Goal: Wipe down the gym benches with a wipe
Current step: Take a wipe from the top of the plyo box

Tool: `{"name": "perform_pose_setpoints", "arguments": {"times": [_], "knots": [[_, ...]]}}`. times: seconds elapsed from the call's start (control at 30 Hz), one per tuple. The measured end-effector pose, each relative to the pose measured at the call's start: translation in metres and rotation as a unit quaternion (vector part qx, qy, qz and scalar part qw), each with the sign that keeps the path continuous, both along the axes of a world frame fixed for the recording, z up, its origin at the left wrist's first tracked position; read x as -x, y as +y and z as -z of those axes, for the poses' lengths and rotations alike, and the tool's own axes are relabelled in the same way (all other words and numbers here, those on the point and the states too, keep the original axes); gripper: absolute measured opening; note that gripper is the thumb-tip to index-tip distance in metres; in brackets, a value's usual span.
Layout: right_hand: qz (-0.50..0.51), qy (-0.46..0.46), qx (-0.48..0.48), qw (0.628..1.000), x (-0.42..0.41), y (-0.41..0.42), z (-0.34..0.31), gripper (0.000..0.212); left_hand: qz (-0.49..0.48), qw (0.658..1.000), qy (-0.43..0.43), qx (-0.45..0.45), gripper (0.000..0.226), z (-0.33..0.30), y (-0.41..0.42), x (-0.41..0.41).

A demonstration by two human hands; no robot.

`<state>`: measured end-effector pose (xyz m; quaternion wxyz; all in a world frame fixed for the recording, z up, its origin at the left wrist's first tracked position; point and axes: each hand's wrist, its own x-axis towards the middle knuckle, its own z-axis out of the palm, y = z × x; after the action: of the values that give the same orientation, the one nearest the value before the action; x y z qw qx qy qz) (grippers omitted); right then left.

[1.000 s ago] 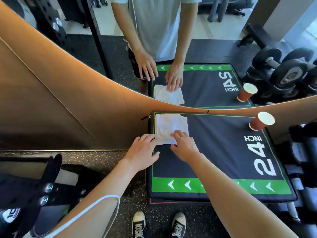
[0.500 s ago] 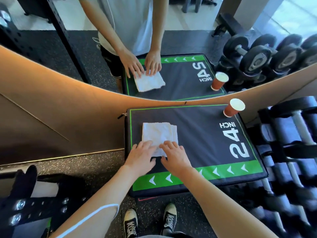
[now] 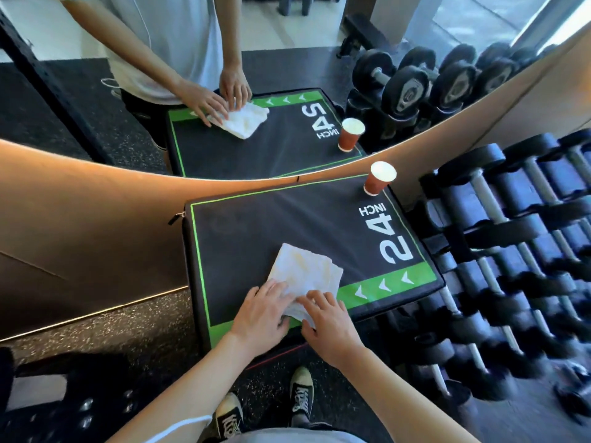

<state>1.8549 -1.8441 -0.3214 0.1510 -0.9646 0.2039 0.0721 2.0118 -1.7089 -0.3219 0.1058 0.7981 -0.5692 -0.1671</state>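
Gym floor, mirror ahead: your left hand (image 3: 262,311) and right hand (image 3: 326,321) press flat-fingered on the white wipe (image 3: 307,273) atop the black padded box (image 3: 287,225), paper cup (image 3: 379,182) at its far corner

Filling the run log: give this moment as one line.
left hand pressing wipe | right hand pressing wipe | wipe at near edge of black padded box | paper cup on far corner
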Motion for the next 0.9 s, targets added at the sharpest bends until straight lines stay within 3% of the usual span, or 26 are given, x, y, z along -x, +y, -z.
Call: {"name": "perform_pose_setpoints", "arguments": {"times": [0.13,0.23,0.4,0.53,0.7,0.9], "knots": [[-0.006,-0.047,-0.005,0.999,-0.003,-0.011,-0.002,0.051,-0.005,0.999,-0.024,-0.034,0.059,0.0,0.009,0.005],[-0.017,-0.076,0.003,0.997,-0.023,-0.028,-0.009,0.063,-0.03,0.998,-0.037,-0.031,0.066,-0.002,0.022,0.007],[-0.132,0.031,0.008,0.991,-0.065,-0.051,-0.016,0.104,-0.083,0.995,-0.033,-0.049,0.069,-0.001,0.043,0.007],[-0.16,0.067,0.01,0.985,-0.074,-0.062,-0.011,0.11,-0.103,0.993,-0.024,-0.054,0.067,0.003,0.055,0.015],[-0.113,0.038,-0.001,0.993,-0.064,-0.055,-0.005,0.103,-0.126,0.991,-0.011,-0.052,0.068,0.006,0.055,0.024],[0.04,0.037,0.022,0.998,-0.043,-0.009,0.009,0.097,-0.161,0.987,-0.01,-0.03,0.074,0.009,0.055,0.029]]}}
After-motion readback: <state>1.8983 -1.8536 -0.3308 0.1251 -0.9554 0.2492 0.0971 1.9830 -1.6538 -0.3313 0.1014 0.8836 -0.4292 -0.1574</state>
